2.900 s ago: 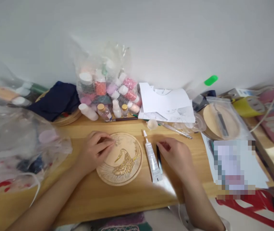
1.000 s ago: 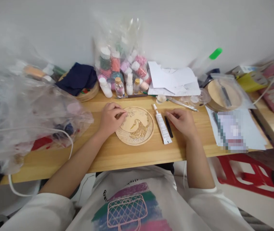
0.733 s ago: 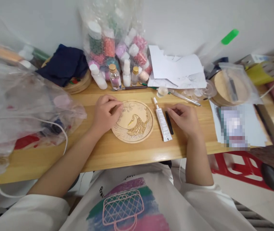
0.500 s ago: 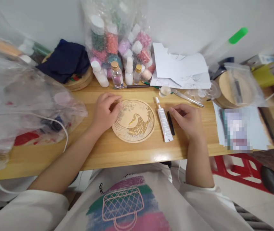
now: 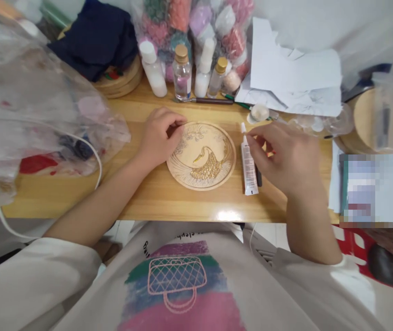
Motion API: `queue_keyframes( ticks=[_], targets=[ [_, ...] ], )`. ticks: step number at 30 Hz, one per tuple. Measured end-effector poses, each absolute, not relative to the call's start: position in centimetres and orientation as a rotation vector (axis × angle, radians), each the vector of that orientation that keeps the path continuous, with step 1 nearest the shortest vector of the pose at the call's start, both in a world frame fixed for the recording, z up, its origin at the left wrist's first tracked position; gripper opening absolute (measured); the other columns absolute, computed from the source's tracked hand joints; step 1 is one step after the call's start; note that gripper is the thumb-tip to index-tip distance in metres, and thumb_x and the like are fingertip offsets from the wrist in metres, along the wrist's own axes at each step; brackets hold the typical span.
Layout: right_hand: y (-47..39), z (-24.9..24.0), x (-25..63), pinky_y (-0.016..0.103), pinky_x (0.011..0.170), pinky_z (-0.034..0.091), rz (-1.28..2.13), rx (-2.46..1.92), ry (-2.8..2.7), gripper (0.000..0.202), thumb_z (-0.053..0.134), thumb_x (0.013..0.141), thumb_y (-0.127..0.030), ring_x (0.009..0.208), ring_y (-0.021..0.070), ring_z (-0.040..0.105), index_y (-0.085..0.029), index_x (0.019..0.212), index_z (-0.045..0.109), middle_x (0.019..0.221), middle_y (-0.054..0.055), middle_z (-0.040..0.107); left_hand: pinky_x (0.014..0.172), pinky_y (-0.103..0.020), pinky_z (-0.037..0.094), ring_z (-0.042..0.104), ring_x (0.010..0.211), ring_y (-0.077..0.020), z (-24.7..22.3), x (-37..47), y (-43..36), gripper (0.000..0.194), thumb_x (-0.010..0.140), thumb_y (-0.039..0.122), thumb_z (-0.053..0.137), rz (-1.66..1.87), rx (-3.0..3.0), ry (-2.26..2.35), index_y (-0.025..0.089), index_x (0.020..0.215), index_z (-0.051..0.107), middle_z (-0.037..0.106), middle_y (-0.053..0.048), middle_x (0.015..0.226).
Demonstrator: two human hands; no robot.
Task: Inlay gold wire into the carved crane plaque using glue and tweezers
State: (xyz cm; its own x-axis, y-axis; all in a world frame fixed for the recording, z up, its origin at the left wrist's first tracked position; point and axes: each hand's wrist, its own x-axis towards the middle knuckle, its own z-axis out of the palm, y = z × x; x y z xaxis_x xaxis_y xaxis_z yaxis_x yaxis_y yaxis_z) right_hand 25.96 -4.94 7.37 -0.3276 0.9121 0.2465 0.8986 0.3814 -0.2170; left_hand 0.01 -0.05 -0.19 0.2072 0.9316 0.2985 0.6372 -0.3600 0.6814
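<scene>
A round wooden disc (image 5: 201, 155) with a golden bird design lies flat on the table. My left hand (image 5: 163, 135) rests at its upper left edge, thumb and fingers apart, holding nothing. To the right of the disc lies a white tube (image 5: 249, 168) with a narrow white cap end pointing away from me. My right hand (image 5: 279, 151) is over the tube's upper right side, its thumb and index fingertip close together by the neck; whether they grip it is unclear. Black tweezers (image 5: 259, 177) are mostly hidden under this hand.
Small bottles (image 5: 182, 76) stand behind the disc, before a bag of coloured jars (image 5: 203, 27). White papers (image 5: 294, 73) lie at the back right. A clear plastic bag (image 5: 44, 96) and a white cable (image 5: 91, 147) are at left. A dark pen (image 5: 213, 101) lies behind the disc.
My right hand has moved from beside the tweezers to the tube's neck, now covering most of the tweezers. The view has shifted; my left hand still rests at the disc's edge.
</scene>
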Motion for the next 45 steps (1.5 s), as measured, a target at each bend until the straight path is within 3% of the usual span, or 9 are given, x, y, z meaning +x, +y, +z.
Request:
queue_keyframes(
  ticks=[6,9,12,26,32,40,45],
  targets=[
    [-3.3,6.5,23.8,0.029,0.069,0.046,0.101,-1.504,-2.082,0.027,0.04,0.099,-0.03,0.076,0.0156,0.064,-0.02,0.108,0.064,0.089,0.004,0.068,0.087,-0.037,0.052,0.063,0.091,-0.018,0.1,0.1,-0.4,0.022,0.085,0.016,0.06,0.977,2.083,1.46,0.027,0.104,0.064,0.065,0.0,0.092],
    [-3.0,4.9,24.1,0.027,0.064,0.046,0.142,-1.426,-2.012,0.022,0.046,0.095,-0.026,0.066,0.0132,0.061,-0.018,0.101,0.066,0.082,0.003,0.069,0.089,-0.04,0.052,0.061,0.098,-0.0199,0.4,0.0,-0.7,0.012,0.088,0.024,0.061,1.003,2.19,1.427,0.022,0.098,0.067,0.064,-0.003,0.097],
    [-2.8,4.1,24.8,0.025,0.058,0.045,0.247,-1.369,-1.916,0.016,0.052,0.091,-0.023,0.057,0.0112,0.057,-0.018,0.092,0.067,0.074,0.001,0.068,0.086,-0.038,0.052,0.061,0.093,-0.019,0.3,-0.1,-0.7,0.009,0.087,0.026,0.062,1.018,2.313,1.355,0.023,0.091,0.069,0.064,-0.003,0.094],
    [-2.7,3.6,24.6,0.022,0.056,0.04,0.547,-1.307,-1.838,0.014,0.055,0.087,-0.019,0.055,0.0098,0.054,-0.015,0.087,0.069,0.069,0.0,0.068,0.079,-0.036,0.051,0.06,0.087,-0.0181,0.2,0.2,-0.2,0.018,0.092,0.032,0.062,0.981,2.552,1.327,0.022,0.084,0.074,0.067,-0.004,0.092],
    [-2.6,3.3,24.4,0.023,0.056,0.038,0.6,-1.292,-1.824,0.014,0.056,0.086,-0.02,0.053,0.0095,0.051,-0.015,0.086,0.069,0.066,-0.001,0.065,0.079,-0.037,0.045,0.056,0.089,-0.0211,2.1,1.1,0.0,0.019,0.095,0.028,0.057,0.592,2.742,1.303,0.02,0.088,0.073,0.067,-0.005,0.091],
    [-2.7,3.1,24.4,0.024,0.057,0.039,0.649,-1.263,-1.791,0.013,0.056,0.087,-0.02,0.054,0.0098,0.049,-0.015,0.086,0.068,0.063,-0.002,0.06,0.071,-0.037,0.041,0.056,0.08,-0.0243,5.0,4.5,-0.5,0.035,0.088,0.003,0.04,0.067,2.983,1.235,0.016,0.068,0.065,0.061,-0.01,0.074],
    [-2.5,3.3,24.5,0.026,0.06,0.039,0.684,-1.252,-1.759,0.014,0.056,0.086,-0.021,0.056,0.0102,0.049,-0.014,0.085,0.068,0.065,-0.001,0.06,0.065,-0.036,0.04,0.058,0.074,-0.0238,6.4,4.6,-0.7,0.034,0.09,0.004,0.039,-0.125,3.134,1.245,0.016,0.073,0.065,0.062,-0.009,0.071]
  ],
)
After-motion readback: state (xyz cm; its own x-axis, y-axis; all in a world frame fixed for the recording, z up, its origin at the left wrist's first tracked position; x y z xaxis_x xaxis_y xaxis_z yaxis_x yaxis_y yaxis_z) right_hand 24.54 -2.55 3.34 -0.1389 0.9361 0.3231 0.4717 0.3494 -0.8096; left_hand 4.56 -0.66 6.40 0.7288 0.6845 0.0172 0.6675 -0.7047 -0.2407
